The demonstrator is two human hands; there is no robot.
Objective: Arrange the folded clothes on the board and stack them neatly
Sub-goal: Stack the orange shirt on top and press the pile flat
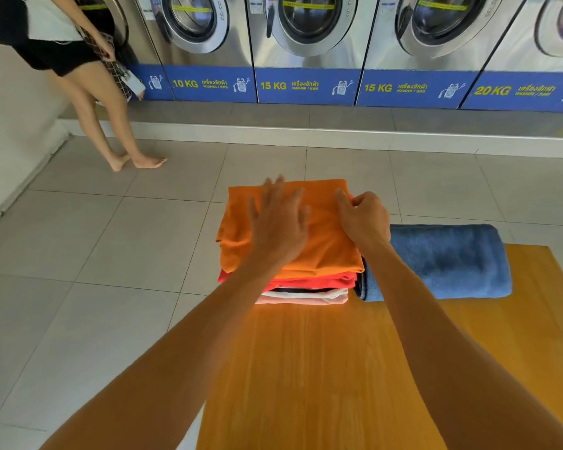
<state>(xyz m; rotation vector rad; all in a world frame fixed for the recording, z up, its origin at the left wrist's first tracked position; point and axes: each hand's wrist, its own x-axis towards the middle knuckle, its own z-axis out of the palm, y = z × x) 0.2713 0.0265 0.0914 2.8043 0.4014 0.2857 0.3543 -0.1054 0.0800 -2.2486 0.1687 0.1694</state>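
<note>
A stack of folded clothes (306,287) stands at the far left end of the wooden board (322,368). On top lies a folded orange garment (325,248), with red, dark, white and pink layers beneath it. My left hand (278,222) rests flat on the orange garment, fingers spread. My right hand (363,216) pinches the garment's far right edge between thumb and fingers. A folded blue towel (442,261) lies on the board right beside the stack, touching it.
A row of steel washing machines (306,43) on a raised step fills the far wall. A barefoot person (88,92) stands at the far left by an open machine, holding a wire basket. Grey tiled floor (95,254) surrounds the board.
</note>
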